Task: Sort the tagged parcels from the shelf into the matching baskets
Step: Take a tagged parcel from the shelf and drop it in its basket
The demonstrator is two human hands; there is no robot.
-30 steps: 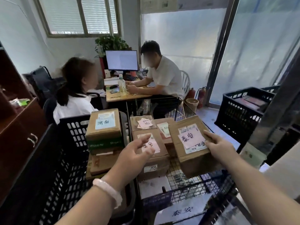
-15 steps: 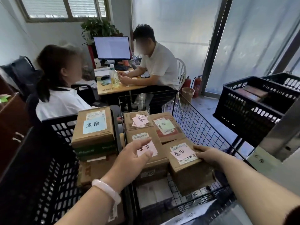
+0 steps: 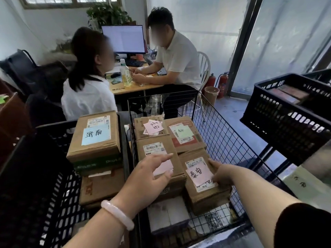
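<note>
Inside the wire basket, right hand grips the pink-tagged parcel; left hand hovers, fingers loosely spread.

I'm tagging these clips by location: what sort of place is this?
Probably a small courier depot or parcel sorting office. Tagged cardboard parcels with handwritten labels fill a wire basket and a black plastic crate, and an office desk with a monitor stands just behind them.
</note>
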